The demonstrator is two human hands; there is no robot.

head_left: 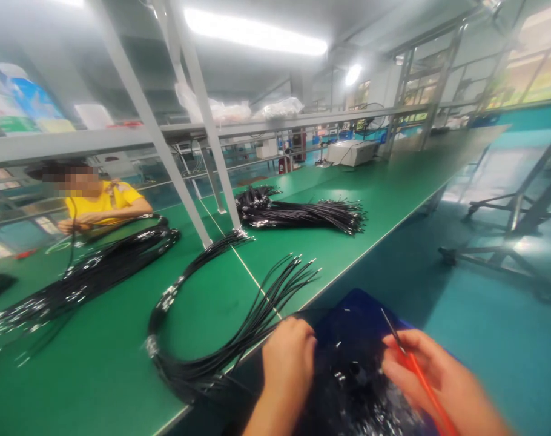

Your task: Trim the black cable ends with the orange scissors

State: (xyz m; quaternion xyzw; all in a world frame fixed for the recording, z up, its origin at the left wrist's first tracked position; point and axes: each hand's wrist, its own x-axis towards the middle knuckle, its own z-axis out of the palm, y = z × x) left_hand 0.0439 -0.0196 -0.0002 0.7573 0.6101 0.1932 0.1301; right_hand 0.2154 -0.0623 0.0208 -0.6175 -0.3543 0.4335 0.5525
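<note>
My left hand [290,354] is closed at the table's front edge, on a thin black cable that seems to stick out to the right with a pale tip. Just behind it, a curved bundle of black cables [212,362] with bare metal ends lies on the green table [121,387]. My right hand [427,375] grips a slim tool [421,380] with an orange handle and a thin, pointed metal tip, directed up and left. Below and between my hands stands a dark blue bin [357,303] with dark and shiny pieces inside, blurred.
More black cable bundles [307,215] lie farther back, and a large coil [107,260] at left. Grey posts [184,206] carry a shelf [275,124] over the table. A person in yellow [112,203] works across it. Wheeled stands [498,254] are at right.
</note>
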